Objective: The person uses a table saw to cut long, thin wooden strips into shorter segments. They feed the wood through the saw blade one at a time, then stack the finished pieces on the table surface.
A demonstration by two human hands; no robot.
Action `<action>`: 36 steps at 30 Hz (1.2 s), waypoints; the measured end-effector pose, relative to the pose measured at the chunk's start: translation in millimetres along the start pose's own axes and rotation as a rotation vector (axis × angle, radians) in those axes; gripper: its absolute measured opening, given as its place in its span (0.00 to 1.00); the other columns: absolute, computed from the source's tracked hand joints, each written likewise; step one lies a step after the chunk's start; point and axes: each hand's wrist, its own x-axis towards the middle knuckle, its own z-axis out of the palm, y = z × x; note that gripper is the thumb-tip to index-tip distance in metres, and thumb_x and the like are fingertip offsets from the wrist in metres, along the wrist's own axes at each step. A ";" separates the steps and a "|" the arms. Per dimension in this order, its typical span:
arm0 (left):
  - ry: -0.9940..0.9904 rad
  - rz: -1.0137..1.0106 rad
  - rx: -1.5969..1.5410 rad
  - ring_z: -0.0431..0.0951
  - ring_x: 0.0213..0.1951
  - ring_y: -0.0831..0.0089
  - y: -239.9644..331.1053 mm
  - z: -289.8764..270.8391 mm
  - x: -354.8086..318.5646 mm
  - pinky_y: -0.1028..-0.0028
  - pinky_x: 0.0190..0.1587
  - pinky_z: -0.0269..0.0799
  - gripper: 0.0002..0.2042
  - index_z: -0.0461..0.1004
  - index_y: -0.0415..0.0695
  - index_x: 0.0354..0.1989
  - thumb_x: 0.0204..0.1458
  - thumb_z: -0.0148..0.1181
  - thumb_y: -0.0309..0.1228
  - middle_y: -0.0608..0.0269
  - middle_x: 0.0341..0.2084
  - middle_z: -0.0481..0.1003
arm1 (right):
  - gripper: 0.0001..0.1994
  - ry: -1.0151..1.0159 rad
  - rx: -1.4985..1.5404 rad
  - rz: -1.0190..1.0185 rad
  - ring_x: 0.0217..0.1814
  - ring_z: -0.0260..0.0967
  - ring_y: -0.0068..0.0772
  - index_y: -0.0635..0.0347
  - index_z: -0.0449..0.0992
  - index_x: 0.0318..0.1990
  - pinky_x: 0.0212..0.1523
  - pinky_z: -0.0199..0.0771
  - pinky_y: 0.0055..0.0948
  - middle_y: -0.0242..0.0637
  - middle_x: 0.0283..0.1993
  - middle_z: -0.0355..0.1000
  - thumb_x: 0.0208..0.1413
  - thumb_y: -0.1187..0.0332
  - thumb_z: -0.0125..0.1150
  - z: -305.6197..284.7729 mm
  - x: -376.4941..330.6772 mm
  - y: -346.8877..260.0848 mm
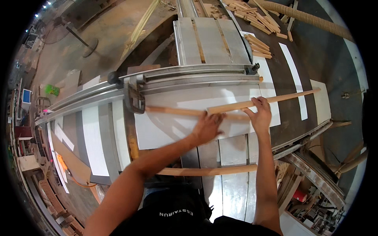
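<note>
Strip count: three, long, wooden.
Upper strip [236, 106]: slants over white board [165, 131] and past its right edge.
Middle strip [173, 111]: on white board.
Near strip [208, 172]: nearest the body.
Right hand [260, 115]: one; thumb and fingers closed on upper strip.
Left hand [208, 128]: one; at middle strip, beside upper strip's left end; whether gripping, cannot tell.
Heap count: two, upper right; far heap [260, 19], near heap [258, 48], short wood pieces.

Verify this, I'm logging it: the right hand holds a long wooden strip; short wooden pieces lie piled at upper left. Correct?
Upper left is wrong: the head view shows short wooden pieces piled at upper right. The right hand holds a long wooden strip.
</note>
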 end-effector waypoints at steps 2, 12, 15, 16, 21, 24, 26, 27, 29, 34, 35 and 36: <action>0.026 0.024 -0.036 0.64 0.64 0.49 29.2 -8.3 -31.2 0.47 0.64 0.58 0.47 0.56 0.40 0.73 0.55 0.49 0.67 0.45 0.63 0.65 | 0.30 -0.006 -0.005 0.003 0.51 0.71 0.47 0.60 0.82 0.48 0.49 0.76 0.41 0.41 0.51 0.74 0.36 0.54 0.81 30.9 5.3 -21.5; -0.235 -0.214 -0.257 0.62 0.64 0.51 33.7 -28.2 -77.4 0.50 0.64 0.56 0.25 0.73 0.38 0.55 0.51 0.64 0.41 0.46 0.57 0.67 | 0.26 -0.165 0.196 0.079 0.59 0.68 0.50 0.58 0.79 0.54 0.56 0.75 0.42 0.41 0.60 0.69 0.49 0.56 0.73 123.8 -17.9 -126.4; 0.168 -0.171 -0.086 0.55 0.72 0.53 -27.2 -28.7 -42.1 0.46 0.72 0.45 0.27 0.72 0.40 0.59 0.53 0.65 0.42 0.49 0.64 0.64 | 0.20 -0.105 0.317 0.021 0.62 0.70 0.48 0.58 0.78 0.55 0.60 0.74 0.41 0.41 0.59 0.71 0.54 0.65 0.68 106.4 -4.4 -92.0; 0.172 -0.233 -0.063 0.50 0.74 0.50 -47.9 -30.3 -22.4 0.45 0.74 0.39 0.31 0.69 0.42 0.64 0.54 0.65 0.44 0.47 0.67 0.61 | 0.19 -0.079 0.352 0.006 0.62 0.70 0.47 0.58 0.78 0.55 0.61 0.73 0.40 0.41 0.59 0.72 0.56 0.67 0.67 102.4 -0.8 -67.8; 0.218 -0.248 0.026 0.57 0.70 0.52 -114.6 -54.2 37.0 0.45 0.71 0.45 0.43 0.61 0.42 0.70 0.48 0.71 0.50 0.48 0.66 0.61 | 0.18 0.070 0.058 0.134 0.61 0.71 0.50 0.57 0.76 0.55 0.60 0.73 0.40 0.46 0.59 0.72 0.57 0.70 0.64 66.9 28.6 125.6; 0.311 -0.200 0.050 0.62 0.64 0.55 -111.2 -44.5 56.2 0.47 0.68 0.49 0.43 0.62 0.41 0.69 0.46 0.72 0.49 0.51 0.62 0.65 | 0.27 -0.038 -0.533 -0.073 0.68 0.63 0.52 0.60 0.70 0.62 0.69 0.66 0.45 0.50 0.64 0.68 0.55 0.67 0.69 3.1 23.1 291.6; 0.340 -0.222 0.112 0.63 0.62 0.57 -116.1 -44.9 48.5 0.48 0.66 0.50 0.42 0.64 0.42 0.67 0.45 0.73 0.49 0.52 0.59 0.66 | 0.35 -0.213 -0.342 0.280 0.76 0.56 0.51 0.53 0.64 0.70 0.75 0.57 0.47 0.48 0.73 0.60 0.54 0.67 0.69 3.6 43.3 301.2; 0.357 -0.216 0.131 0.64 0.61 0.57 -116.0 -45.2 45.8 0.49 0.66 0.51 0.41 0.64 0.42 0.66 0.44 0.73 0.48 0.53 0.58 0.67 | 0.34 -0.289 -0.374 0.373 0.76 0.55 0.53 0.53 0.64 0.71 0.75 0.57 0.46 0.49 0.73 0.59 0.57 0.65 0.69 3.8 54.1 300.3; 0.376 -0.219 0.145 0.64 0.60 0.58 -115.3 -45.8 48.3 0.50 0.64 0.51 0.40 0.65 0.42 0.64 0.44 0.73 0.48 0.54 0.56 0.67 | 0.28 -0.264 -0.173 0.336 0.72 0.63 0.48 0.53 0.71 0.67 0.69 0.65 0.39 0.48 0.70 0.65 0.61 0.55 0.67 -8.0 58.3 325.0; 0.371 -0.247 0.154 0.64 0.59 0.58 -115.2 -48.5 46.7 0.50 0.62 0.51 0.39 0.66 0.42 0.63 0.43 0.74 0.46 0.55 0.55 0.67 | 0.29 -0.195 -0.350 0.300 0.69 0.66 0.47 0.57 0.74 0.63 0.65 0.69 0.41 0.48 0.67 0.68 0.60 0.50 0.66 6.2 80.8 311.4; 0.375 -0.243 0.153 0.64 0.59 0.58 -113.6 -48.4 49.0 0.50 0.62 0.51 0.39 0.65 0.42 0.63 0.43 0.74 0.45 0.55 0.55 0.67 | 0.28 -0.150 -0.419 0.228 0.69 0.66 0.48 0.57 0.75 0.63 0.65 0.69 0.41 0.48 0.67 0.68 0.60 0.50 0.66 7.0 79.3 317.3; 0.378 -0.241 0.150 0.64 0.59 0.58 -112.3 -48.4 50.5 0.50 0.62 0.51 0.39 0.65 0.42 0.63 0.43 0.74 0.45 0.54 0.55 0.66 | 0.26 -0.049 -0.476 0.081 0.70 0.65 0.49 0.58 0.76 0.62 0.66 0.69 0.43 0.49 0.68 0.67 0.60 0.53 0.66 9.2 78.3 320.3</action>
